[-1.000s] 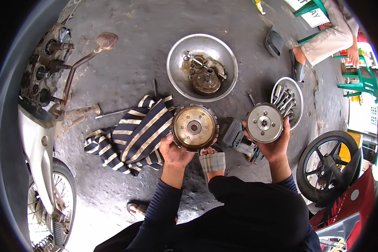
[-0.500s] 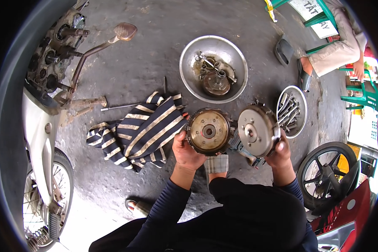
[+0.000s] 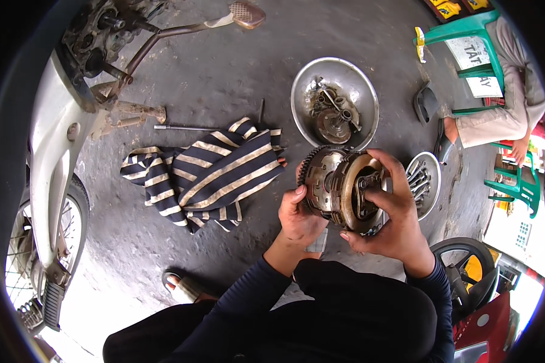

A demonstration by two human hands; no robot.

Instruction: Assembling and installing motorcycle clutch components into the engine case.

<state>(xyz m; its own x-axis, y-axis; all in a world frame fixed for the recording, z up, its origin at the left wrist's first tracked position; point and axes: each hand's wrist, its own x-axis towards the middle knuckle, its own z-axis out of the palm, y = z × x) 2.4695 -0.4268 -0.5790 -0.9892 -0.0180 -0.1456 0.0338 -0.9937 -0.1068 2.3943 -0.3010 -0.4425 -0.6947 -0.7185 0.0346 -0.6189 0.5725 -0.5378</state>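
My left hand (image 3: 301, 222) grips a clutch basket (image 3: 318, 180) with a toothed gear rim, its thumb on the near side. My right hand (image 3: 398, 227) is closed around a round metal clutch drum (image 3: 347, 190), fingers over its outer edge. The two parts sit face to side, touching or nearly so, above my knees. Levers and a central fitting show inside the drum's ring; my right fingers cover part of it. Just beyond, a steel bowl (image 3: 297, 100) holds greasy metal parts (image 3: 334, 126).
A striped cloth (image 3: 218, 172) lies on the floor at left, with a metal rod (image 3: 184, 127) beside it. An oval dish (image 3: 437, 193) of wrenches stands at right. A motorcycle (image 3: 60, 121) fills the left side. Far right, a person (image 3: 496, 126) sits on a green chair (image 3: 466, 27).
The two clutch parts, apart before, have come together. My right hand has turned its drum so the inner side shows. The whole view has shifted slightly.
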